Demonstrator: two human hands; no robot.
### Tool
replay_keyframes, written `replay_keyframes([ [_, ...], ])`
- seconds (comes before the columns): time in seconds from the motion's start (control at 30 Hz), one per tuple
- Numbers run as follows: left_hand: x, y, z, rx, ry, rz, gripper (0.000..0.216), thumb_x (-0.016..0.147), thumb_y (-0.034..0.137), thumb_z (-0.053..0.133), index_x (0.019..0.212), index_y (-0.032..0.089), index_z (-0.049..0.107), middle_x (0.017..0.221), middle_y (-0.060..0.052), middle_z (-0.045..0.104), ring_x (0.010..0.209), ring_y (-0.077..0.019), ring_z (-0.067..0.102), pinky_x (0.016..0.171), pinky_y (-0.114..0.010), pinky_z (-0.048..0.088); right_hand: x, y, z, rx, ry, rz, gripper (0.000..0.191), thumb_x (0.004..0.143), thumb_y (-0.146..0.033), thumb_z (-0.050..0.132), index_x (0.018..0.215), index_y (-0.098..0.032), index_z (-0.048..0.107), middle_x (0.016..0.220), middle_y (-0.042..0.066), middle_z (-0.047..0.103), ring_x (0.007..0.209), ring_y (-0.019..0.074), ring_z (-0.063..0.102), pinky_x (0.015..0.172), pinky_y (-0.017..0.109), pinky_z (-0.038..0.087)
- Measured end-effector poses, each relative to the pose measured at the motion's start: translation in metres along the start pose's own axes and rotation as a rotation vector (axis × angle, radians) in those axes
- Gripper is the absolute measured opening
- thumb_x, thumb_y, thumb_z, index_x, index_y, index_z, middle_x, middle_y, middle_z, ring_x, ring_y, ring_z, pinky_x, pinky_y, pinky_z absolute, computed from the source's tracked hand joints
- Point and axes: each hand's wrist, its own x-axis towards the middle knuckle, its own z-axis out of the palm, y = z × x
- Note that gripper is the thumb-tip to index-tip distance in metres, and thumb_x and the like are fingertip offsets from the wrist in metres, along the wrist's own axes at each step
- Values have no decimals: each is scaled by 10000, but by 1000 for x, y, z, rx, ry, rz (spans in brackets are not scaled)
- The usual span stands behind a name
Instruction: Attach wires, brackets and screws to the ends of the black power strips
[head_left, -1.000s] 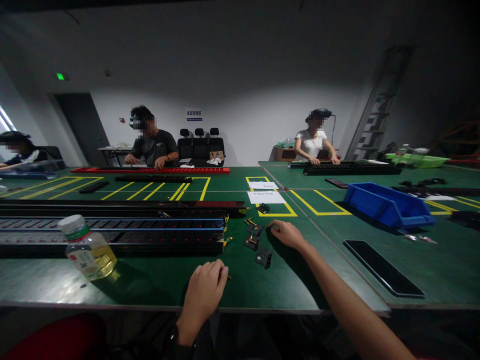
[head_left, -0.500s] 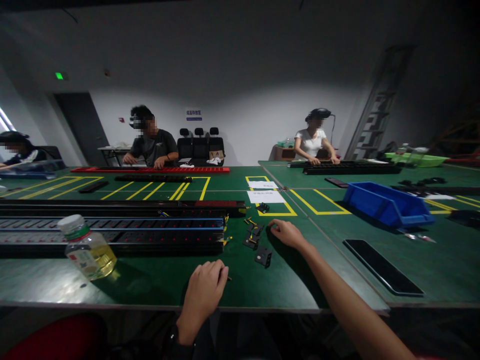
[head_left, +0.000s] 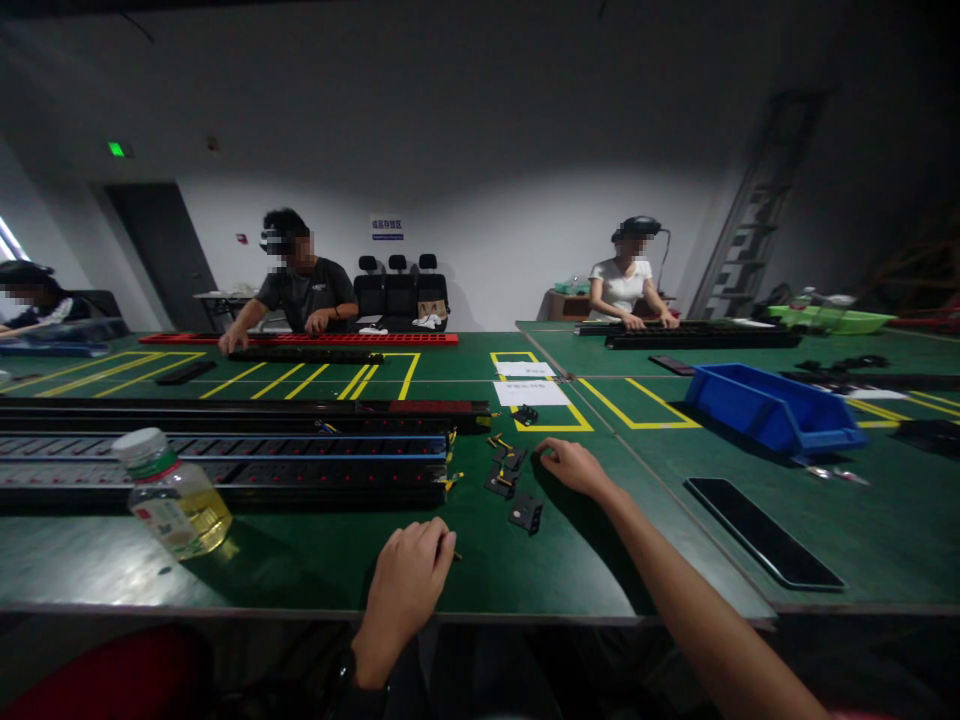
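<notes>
My left hand [head_left: 411, 570] is at the table's near side, its fingers curled in. A small brassy tip [head_left: 458, 556] shows beside its thumb; whether the hand holds it I cannot make out. My right hand [head_left: 574, 467] rests on the green table with fingers bent down, and anything under them is hidden. Just left of it lie several small black plastic parts [head_left: 526, 513], some with yellow wire ends [head_left: 499, 441]. Long black strips with rows of sockets [head_left: 360, 475] reach in from the left, yellow wires sticking out of their ends.
A bottle of yellow liquid [head_left: 176, 500] stands before the strips. To the right are a phone [head_left: 761, 532] and a blue bin [head_left: 772, 415]. White papers [head_left: 532, 393] lie beyond my right hand. Across the table, two people [head_left: 311, 285] work on long strips; another sits far left.
Both my hands stay where they were. The co-worker across on the left has reached an arm out toward a black strip on the table.
</notes>
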Motion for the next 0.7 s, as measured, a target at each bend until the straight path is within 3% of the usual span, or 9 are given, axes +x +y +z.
replay_keyframes([
  [0.17,0,1,-2,-30,-11,-5,298,1121,272,409,956,226,654,972,-43,772,912,-223,697,835,-353,436,-1,-1,-2,8,-11,-3,309,920,-260,557,1143,-256,772,875,69,786,814,264,711,663,310,379],
  [0.7,0,0,1,-32,1,4,301,1124,263,422,942,227,659,978,-38,771,931,-228,700,840,-356,433,0,0,-1,14,-14,-6,319,918,-257,560,1156,-261,772,921,79,799,876,288,734,680,320,415],
])
